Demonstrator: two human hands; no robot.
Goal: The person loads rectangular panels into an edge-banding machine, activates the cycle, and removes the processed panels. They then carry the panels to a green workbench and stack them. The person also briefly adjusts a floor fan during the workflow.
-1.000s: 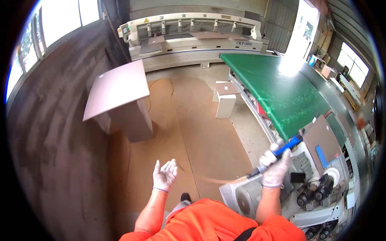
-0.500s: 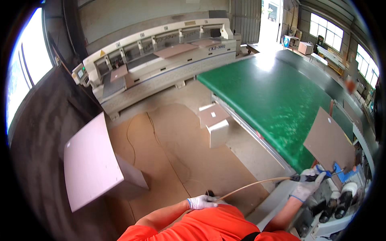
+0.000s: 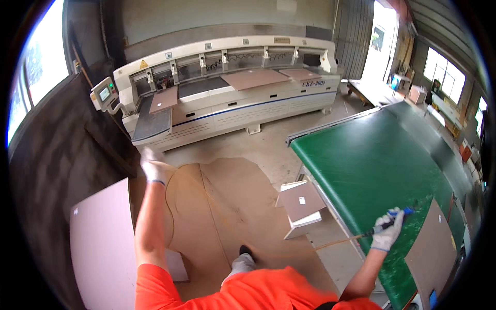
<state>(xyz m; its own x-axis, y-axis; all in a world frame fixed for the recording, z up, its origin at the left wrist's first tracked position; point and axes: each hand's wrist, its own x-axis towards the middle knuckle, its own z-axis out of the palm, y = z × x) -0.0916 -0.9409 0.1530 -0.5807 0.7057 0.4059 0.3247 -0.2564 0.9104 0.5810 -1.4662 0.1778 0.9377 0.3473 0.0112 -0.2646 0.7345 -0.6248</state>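
Note:
My right hand [image 3: 388,233], in a white glove, is closed round a blue and black air blow gun [image 3: 395,217] above the green conveyor belt. A thin tan air hose [image 3: 338,243] runs from its rear to the left, across my front. My left hand [image 3: 153,166], also gloved, is stretched out far left, short of the long white machine, and smeared by motion. A blurred streak of hose seems to lead up to it, and the fingers look closed. To the right of my right hand, a brown panel [image 3: 433,248] leans by the belt [image 3: 356,155].
A long white machine [image 3: 217,116] with brown panels on it spans the back. Near the belt stands a small stand topped by a brown panel [image 3: 299,200]. Pale panels [image 3: 103,243] stand at left. Brown sheeting [image 3: 201,222] covers the floor, with hose lying on it.
My left hand has swung from my waist out to the far left. The right hand has brought the blow gun away from the leaning panel, left and over the belt. The view has turned right.

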